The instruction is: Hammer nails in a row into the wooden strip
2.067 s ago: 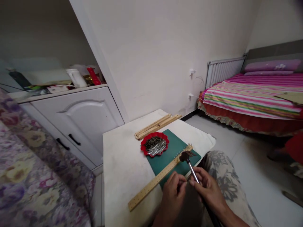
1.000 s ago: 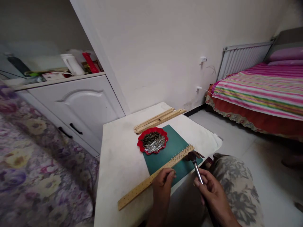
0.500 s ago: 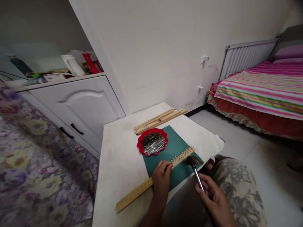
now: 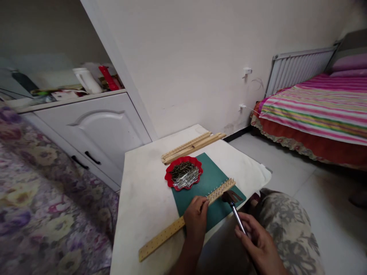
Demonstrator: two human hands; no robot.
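A long wooden strip (image 4: 169, 233) lies slantwise over a green mat (image 4: 212, 179) on a white table (image 4: 143, 198). A row of small nails stands along its far end. My left hand (image 4: 196, 217) rests on the strip's middle, fingertips pinched at the nearest nail, though what they pinch is too small to make out. My right hand (image 4: 254, 240) grips the metal handle of a small hammer (image 4: 232, 200), whose dark head hovers just right of the strip. A red scalloped dish (image 4: 184, 175) full of nails sits on the mat's far corner.
Spare wooden strips (image 4: 192, 146) lie at the table's far edge. A white cabinet (image 4: 94, 133) stands at the left, a floral cover (image 4: 43, 214) beside it. My patterned trouser knee (image 4: 286, 225) is at the right; a striped bed (image 4: 312, 110) and radiator (image 4: 298, 68) stand beyond.
My left hand has moved from beside the hammer handle up onto the wooden strip, near the row of nails. The hammer head has stayed just right of the strip.
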